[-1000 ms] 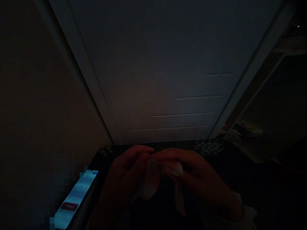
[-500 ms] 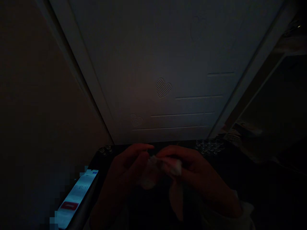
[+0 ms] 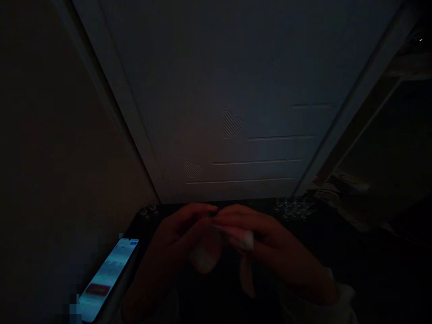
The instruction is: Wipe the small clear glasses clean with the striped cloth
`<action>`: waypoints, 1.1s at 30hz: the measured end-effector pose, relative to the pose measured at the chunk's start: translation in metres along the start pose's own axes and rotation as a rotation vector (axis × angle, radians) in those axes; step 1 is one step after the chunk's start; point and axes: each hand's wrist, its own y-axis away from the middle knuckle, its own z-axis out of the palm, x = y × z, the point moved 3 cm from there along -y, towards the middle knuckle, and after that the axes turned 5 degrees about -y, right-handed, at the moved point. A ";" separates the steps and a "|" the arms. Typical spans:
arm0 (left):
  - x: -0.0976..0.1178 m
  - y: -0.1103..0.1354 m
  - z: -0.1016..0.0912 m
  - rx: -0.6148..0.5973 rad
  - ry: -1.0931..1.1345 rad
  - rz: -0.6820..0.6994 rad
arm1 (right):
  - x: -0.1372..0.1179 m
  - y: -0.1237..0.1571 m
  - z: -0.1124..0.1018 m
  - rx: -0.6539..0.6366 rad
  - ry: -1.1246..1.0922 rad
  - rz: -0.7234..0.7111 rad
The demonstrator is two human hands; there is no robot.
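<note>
In dim light my left hand (image 3: pixel 178 236) and my right hand (image 3: pixel 270 238) meet over the dark table. A crumpled white cloth (image 3: pixel 204 258), maybe a tissue, is bunched between them. My right fingers are closed round its folded part, and a loose end hangs below that hand. The curled left fingers and thumb close on the cloth's other side. Whether something small is wrapped inside it is too dark to tell. Behind my right hand stand several small clear glasses (image 3: pixel 295 208). A few more small glasses (image 3: pixel 148 210) sit beyond my left hand.
A lit phone (image 3: pixel 110 279) lies on the left of the dark tabletop. A pale panel (image 3: pixel 216 81) with embossed hearts and lines rises at the table's back edge. A brownish wall (image 3: pixel 67 135) is at the left. Dim clutter (image 3: pixel 351 182) shows at the right.
My right fingers have moved left, over the cloth and against my left fingertips. The cloth's part under my left hand has shifted slightly down, and the hanging end is shorter.
</note>
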 end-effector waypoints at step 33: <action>0.004 0.001 -0.005 0.051 -0.165 0.059 | -0.004 -0.003 -0.002 0.107 0.065 0.029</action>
